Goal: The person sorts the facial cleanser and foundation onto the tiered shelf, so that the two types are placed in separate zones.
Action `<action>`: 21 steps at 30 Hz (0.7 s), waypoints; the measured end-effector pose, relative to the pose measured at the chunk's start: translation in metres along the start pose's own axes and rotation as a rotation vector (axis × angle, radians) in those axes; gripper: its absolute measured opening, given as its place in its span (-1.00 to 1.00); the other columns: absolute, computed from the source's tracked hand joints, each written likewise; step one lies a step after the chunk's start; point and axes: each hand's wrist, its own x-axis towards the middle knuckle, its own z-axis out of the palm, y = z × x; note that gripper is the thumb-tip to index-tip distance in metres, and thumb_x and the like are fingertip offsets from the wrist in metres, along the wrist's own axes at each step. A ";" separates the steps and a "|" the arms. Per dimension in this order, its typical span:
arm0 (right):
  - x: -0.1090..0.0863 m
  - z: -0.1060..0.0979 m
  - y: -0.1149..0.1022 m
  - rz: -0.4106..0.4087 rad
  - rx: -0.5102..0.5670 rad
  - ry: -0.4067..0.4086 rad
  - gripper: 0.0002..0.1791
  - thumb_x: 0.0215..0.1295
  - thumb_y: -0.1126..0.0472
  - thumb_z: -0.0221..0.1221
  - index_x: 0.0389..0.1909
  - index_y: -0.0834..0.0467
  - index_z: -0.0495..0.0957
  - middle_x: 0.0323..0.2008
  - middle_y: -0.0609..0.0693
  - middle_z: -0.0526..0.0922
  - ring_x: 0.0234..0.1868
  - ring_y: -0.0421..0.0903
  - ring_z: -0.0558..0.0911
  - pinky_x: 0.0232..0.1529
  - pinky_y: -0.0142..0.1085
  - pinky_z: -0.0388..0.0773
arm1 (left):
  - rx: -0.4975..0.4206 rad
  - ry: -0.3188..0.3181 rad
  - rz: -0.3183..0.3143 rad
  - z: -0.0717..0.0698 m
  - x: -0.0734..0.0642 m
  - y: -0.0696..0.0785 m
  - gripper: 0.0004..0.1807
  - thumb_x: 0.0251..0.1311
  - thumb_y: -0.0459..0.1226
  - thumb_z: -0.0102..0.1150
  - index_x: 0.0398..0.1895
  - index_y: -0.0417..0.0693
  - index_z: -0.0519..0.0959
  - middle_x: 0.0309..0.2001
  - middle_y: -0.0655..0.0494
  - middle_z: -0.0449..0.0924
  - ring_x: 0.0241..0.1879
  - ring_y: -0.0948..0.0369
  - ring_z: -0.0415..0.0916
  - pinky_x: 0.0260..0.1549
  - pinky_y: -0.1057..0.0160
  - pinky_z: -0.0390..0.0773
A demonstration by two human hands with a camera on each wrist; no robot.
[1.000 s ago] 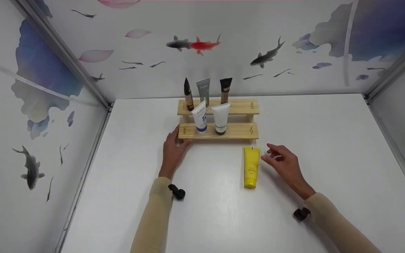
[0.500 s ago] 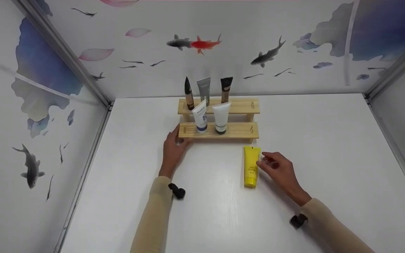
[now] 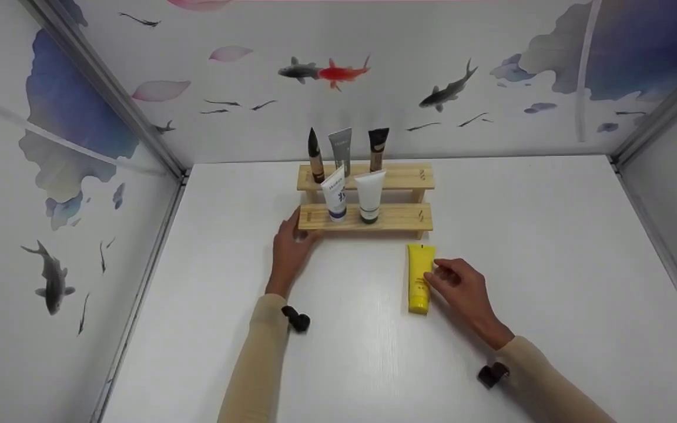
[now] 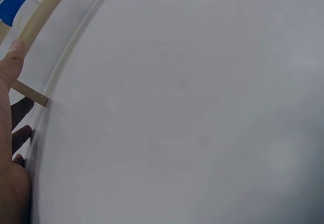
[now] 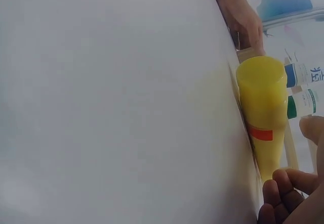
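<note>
My left hand [image 3: 290, 251] holds the left end of a two-step wooden display rack [image 3: 400, 218], thumb at the front edge and fingers round the side. In the left wrist view its thumb [image 4: 14, 57] lies against the wood. A yellow squeeze tube [image 3: 419, 279] lies flat in front of the rack's right end, its cap towards me. Beside it is my right hand [image 3: 466, 294], the thumb overlapping the tube's right side and the fingers loosely bent at its edge. In the right wrist view, a gap shows between that thumb [image 5: 311, 128] and the fingers.
On the lower step stand a white tube with a blue cap [image 3: 334, 197] and a white tube with a dark green cap [image 3: 369, 194]. The upper step carries a pointed black-and-tan tube [image 3: 315, 155], a grey tube [image 3: 341, 150] and a black-topped tube [image 3: 378, 147]. Patterned walls surround the white table [image 3: 350, 352].
My right hand has moved left and slightly towards me, from beside the yellow tube to its right edge, thumb now over it. The left hand and the rack stay in place.
</note>
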 end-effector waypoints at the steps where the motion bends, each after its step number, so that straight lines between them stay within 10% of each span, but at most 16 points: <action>1: 0.000 0.001 -0.001 0.007 -0.004 -0.001 -0.60 0.42 0.24 0.50 0.19 0.31 0.72 -0.13 0.10 0.73 -0.14 -0.02 0.60 -0.11 -0.49 0.49 | -0.004 0.000 0.004 0.000 0.000 0.000 -0.01 0.44 0.17 0.42 0.76 -0.04 0.23 0.63 -0.02 0.39 0.66 0.03 0.25 0.74 0.13 -0.12; 21: 0.004 0.010 -0.013 0.127 -0.125 -0.060 -0.54 0.56 0.11 0.40 0.30 0.30 0.66 -0.05 0.09 0.68 -0.06 -0.01 0.58 -0.03 -0.32 0.54 | 0.018 0.004 0.005 0.000 0.000 0.001 0.01 0.43 0.15 0.44 0.75 -0.08 0.24 0.62 -0.07 0.41 0.64 -0.01 0.28 0.74 0.12 -0.09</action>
